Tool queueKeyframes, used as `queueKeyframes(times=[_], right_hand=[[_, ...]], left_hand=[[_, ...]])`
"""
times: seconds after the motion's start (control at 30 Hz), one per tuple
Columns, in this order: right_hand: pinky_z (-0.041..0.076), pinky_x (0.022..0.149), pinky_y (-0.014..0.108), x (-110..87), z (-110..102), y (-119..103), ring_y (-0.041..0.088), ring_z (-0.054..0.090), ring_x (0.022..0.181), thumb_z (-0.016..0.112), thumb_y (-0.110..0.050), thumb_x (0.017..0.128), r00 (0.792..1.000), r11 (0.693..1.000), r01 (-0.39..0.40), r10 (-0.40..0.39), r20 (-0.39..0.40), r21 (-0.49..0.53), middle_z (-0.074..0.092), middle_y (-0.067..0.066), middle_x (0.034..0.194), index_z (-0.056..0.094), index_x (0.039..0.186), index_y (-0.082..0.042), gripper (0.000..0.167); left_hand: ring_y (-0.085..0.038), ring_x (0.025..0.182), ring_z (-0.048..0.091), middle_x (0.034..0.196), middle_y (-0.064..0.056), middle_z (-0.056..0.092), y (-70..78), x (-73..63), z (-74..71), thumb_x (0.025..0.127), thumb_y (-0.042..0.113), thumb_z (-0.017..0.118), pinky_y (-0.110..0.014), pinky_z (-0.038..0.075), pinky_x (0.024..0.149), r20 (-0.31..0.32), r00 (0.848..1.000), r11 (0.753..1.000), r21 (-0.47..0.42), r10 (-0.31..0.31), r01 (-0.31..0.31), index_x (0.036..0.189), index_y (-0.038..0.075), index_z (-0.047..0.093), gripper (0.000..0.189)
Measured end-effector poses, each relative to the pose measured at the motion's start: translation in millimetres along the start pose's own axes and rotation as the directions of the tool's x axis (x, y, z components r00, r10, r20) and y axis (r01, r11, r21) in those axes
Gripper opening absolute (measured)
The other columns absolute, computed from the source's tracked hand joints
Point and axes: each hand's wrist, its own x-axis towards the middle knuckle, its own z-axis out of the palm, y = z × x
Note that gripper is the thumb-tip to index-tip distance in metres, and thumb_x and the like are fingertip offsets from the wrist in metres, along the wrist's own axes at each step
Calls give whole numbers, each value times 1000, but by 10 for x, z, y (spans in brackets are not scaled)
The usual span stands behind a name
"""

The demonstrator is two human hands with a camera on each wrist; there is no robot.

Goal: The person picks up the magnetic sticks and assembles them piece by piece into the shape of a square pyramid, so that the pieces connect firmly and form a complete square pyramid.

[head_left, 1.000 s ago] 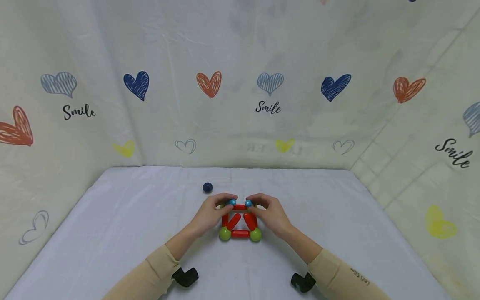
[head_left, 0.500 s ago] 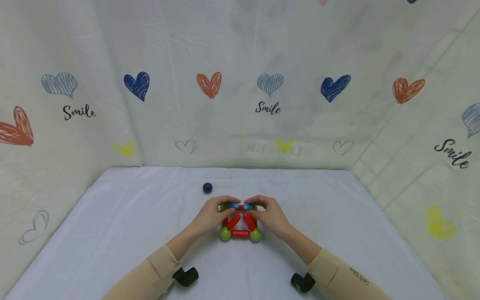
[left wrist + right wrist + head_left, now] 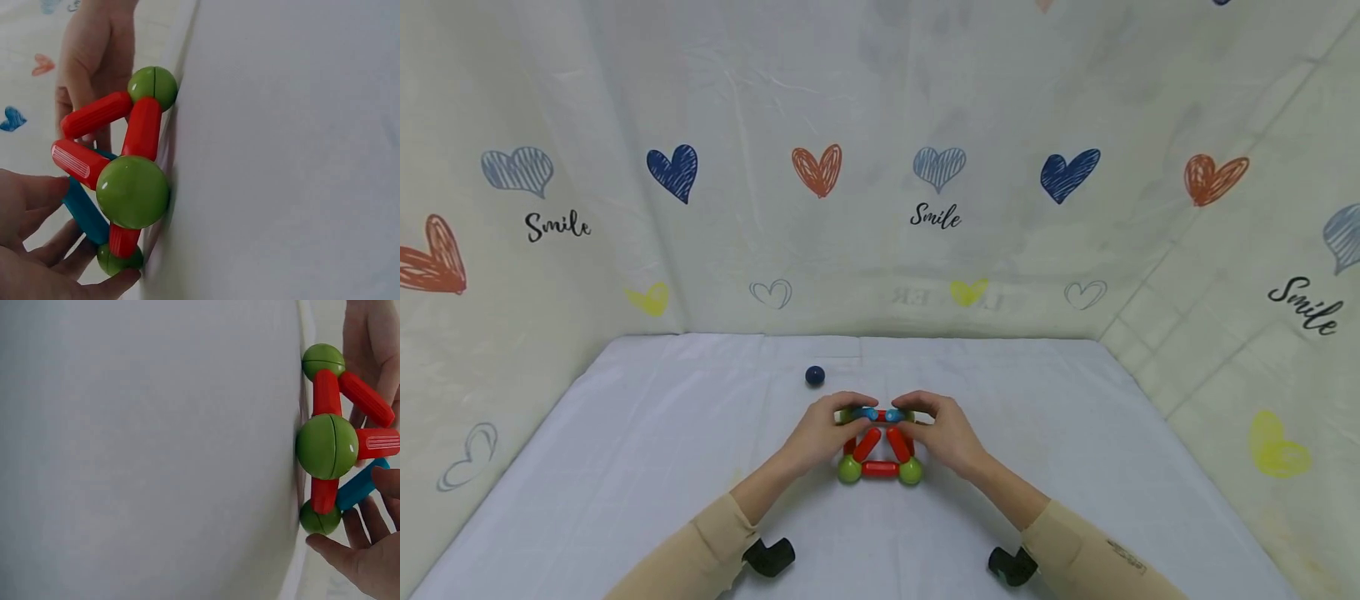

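A frame of red rods (image 3: 880,470) and green balls (image 3: 849,470) lies on the white-covered table in the head view. Two red rods (image 3: 867,445) rise from the near balls and lean inward. At the far left corner my left hand (image 3: 817,435) pinches a blue rod (image 3: 86,211), whose lower end meets a green ball (image 3: 120,259) in the left wrist view. My right hand (image 3: 949,435) pinches another blue rod (image 3: 362,485) at the far right corner, against a green ball (image 3: 320,517). Both blue rods tilt inward; fingers partly cover them in the head view.
A dark blue ball (image 3: 815,376) sits behind the frame, left of centre. Black angled pieces (image 3: 769,557) show beside each cuff. A curtain printed with hearts (image 3: 817,171) stands behind the table (image 3: 647,450) and along its sides.
The free ends of both blue rods have come down and tilted inward, with the fingers still on them. My right forearm has shifted slightly right. The frame and dark blue ball stay put.
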Motion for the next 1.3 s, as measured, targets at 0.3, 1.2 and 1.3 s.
queueKeyframes(times=[0.3, 1.2, 1.3], right_hand=[[55, 89, 33, -162, -93, -39, 20, 67, 97, 74, -20, 97, 993, 995, 86, -81, 82, -52, 71, 0, 104, 69, 112, -7, 20], [56, 85, 30, -191, -55, -54, 20, 68, 94, 74, -20, 97, 988, 994, 89, -79, 130, -71, 72, -2, 101, 70, 111, -11, 17], [58, 81, 32, -192, -88, -15, 23, 67, 92, 70, -20, 99, 997, 998, 28, -24, 73, -61, 71, 2, 100, 69, 111, -9, 17]], left_hand=[[-16, 85, 61, 92, 6, 66, 34, -140, -20, 92, 28, 80, -31, 53, 70, -62, 997, 994, 105, 36, -30, 111, 14, 69, 26], [-11, 82, 64, 87, 10, 70, 34, -205, -34, 92, 26, 79, -30, 55, 74, 26, 999, 991, 124, 36, -39, 106, 13, 76, 19], [-13, 83, 64, 86, 10, 69, 12, -195, -100, 94, 30, 77, -31, 54, 72, -33, 999, 993, 119, 6, -2, 103, 18, 75, 16]])
